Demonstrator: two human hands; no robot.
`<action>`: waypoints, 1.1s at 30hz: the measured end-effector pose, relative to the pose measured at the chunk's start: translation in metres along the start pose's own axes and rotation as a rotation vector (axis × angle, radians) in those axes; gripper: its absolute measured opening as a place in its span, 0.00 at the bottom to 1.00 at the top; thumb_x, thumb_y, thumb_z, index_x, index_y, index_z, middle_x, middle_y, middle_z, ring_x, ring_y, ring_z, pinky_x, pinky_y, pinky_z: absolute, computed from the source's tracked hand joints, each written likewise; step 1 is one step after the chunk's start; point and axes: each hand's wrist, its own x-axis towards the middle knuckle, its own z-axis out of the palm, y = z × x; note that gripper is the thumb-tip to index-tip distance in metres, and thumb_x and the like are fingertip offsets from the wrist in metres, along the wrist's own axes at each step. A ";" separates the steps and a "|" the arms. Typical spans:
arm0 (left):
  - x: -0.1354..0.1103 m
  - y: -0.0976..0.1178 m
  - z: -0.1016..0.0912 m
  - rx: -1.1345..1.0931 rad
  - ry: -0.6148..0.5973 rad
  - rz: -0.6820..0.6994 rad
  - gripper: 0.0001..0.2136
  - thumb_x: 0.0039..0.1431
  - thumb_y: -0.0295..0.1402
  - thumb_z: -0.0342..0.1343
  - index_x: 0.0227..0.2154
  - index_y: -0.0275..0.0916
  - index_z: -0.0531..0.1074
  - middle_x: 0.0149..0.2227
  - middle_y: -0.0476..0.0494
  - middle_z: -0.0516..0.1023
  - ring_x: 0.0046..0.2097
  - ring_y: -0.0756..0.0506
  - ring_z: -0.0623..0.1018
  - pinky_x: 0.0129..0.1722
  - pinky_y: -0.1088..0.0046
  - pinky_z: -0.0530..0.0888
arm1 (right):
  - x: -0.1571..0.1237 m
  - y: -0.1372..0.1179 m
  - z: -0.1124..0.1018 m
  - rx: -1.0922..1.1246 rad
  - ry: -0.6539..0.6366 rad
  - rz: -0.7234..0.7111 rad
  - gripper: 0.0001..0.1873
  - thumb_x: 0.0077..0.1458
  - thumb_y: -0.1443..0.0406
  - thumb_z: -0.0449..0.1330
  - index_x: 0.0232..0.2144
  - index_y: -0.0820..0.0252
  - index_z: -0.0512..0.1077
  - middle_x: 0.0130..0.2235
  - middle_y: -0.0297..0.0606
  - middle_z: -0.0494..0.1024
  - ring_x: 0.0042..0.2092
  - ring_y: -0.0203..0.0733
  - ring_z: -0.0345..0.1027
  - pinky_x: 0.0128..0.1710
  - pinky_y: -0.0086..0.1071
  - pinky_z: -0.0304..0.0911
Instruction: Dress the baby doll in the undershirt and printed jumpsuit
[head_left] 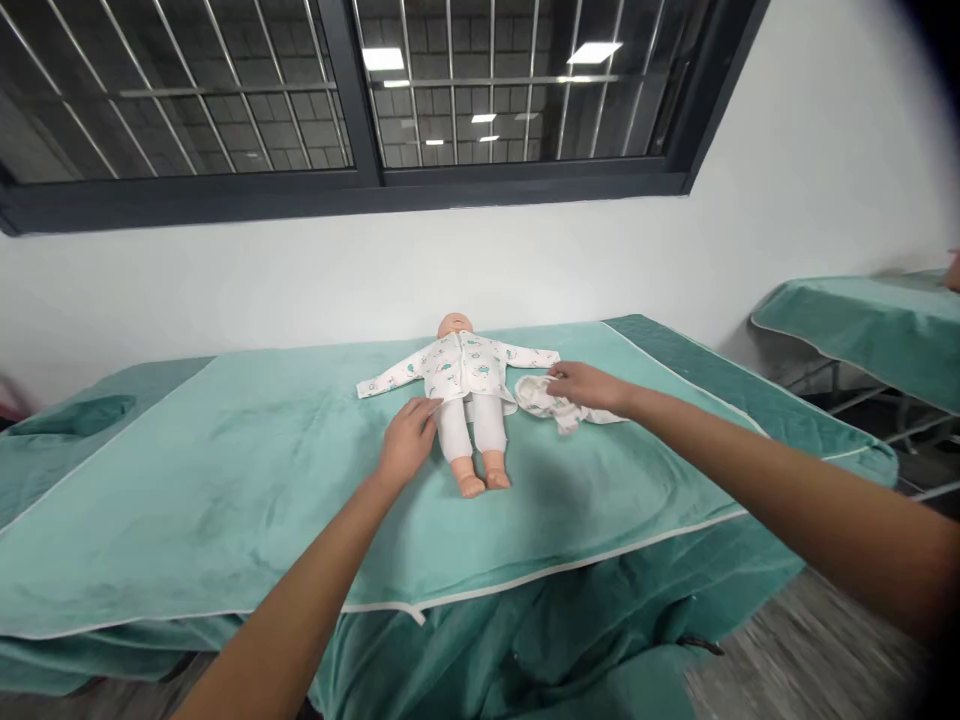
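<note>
Pale green plush covers the middle of the bed (817, 440) I am watching through the head camera: a white-edged blanket (225, 500), with darker green showing at the left and right ends. The doll (465, 385) lies on its back on this blanket, head towards the far edge by the white wall (300, 280), feet pointing to the near edge. It wears a white patterned top (450, 360), both sleeves spread out to the sides, and white trousers (490, 425); its feet are bare.

On my feed the left hand (407, 440) comes in over the near edge and stops at the left lower hem of the top, fingers close together in a narrow shape. I cannot tell whether they pinch the fabric. The right hand (589, 388) reaches in from the right end, its fingers bent and close together above a crumpled white cloth (555, 402), just beside the cuff of the doll's sleeve on that side. From here I can't make out whether it grips the cloth.

Above the far edge I see a dark-framed window (510, 100) with bars; past the right end stands another green-covered bed (862, 320).
</note>
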 end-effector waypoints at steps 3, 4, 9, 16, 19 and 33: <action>0.011 0.060 -0.004 0.006 -0.115 0.014 0.20 0.55 0.33 0.62 0.52 0.46 0.73 0.52 0.42 0.74 0.51 0.38 0.75 0.58 0.55 0.68 | -0.011 -0.063 -0.020 0.187 -0.079 -0.135 0.07 0.52 0.65 0.59 0.35 0.61 0.73 0.31 0.35 0.74 0.30 0.36 0.65 0.27 0.27 0.56; 0.012 0.082 -0.005 0.002 -0.174 0.043 0.23 0.55 0.35 0.63 0.54 0.47 0.71 0.54 0.42 0.73 0.52 0.39 0.74 0.57 0.55 0.69 | -0.016 -0.082 -0.028 0.279 -0.109 -0.176 0.06 0.52 0.66 0.59 0.34 0.61 0.72 0.28 0.34 0.72 0.28 0.35 0.64 0.26 0.27 0.56; 0.005 0.166 -0.014 0.269 -0.068 0.493 0.22 0.52 0.34 0.65 0.51 0.46 0.72 0.60 0.41 0.64 0.63 0.37 0.63 0.64 0.57 0.60 | -0.047 -0.147 -0.068 0.430 -0.206 -0.329 0.06 0.50 0.67 0.62 0.33 0.62 0.72 0.28 0.33 0.71 0.29 0.34 0.64 0.26 0.25 0.60; 0.007 0.219 -0.049 0.054 0.110 0.528 0.04 0.52 0.27 0.62 0.32 0.39 0.75 0.43 0.47 0.73 0.50 0.42 0.73 0.54 0.64 0.70 | -0.083 -0.179 -0.111 0.380 -0.184 -0.495 0.08 0.48 0.73 0.65 0.34 0.65 0.75 0.30 0.30 0.73 0.34 0.34 0.71 0.35 0.25 0.67; 0.013 0.244 -0.059 -0.254 0.160 0.476 0.06 0.52 0.25 0.61 0.33 0.38 0.71 0.33 0.51 0.72 0.40 0.47 0.75 0.44 0.70 0.72 | -0.093 -0.191 -0.127 0.334 -0.124 -0.583 0.04 0.53 0.75 0.60 0.32 0.69 0.75 0.31 0.28 0.74 0.38 0.32 0.73 0.38 0.22 0.66; 0.009 0.255 -0.084 -0.510 -0.074 0.283 0.02 0.53 0.25 0.53 0.28 0.37 0.67 0.23 0.52 0.65 0.25 0.53 0.69 0.25 0.79 0.67 | -0.047 -0.153 -0.137 0.643 -0.084 -0.479 0.21 0.61 0.70 0.45 0.27 0.77 0.73 0.38 0.30 0.78 0.47 0.34 0.74 0.39 0.18 0.62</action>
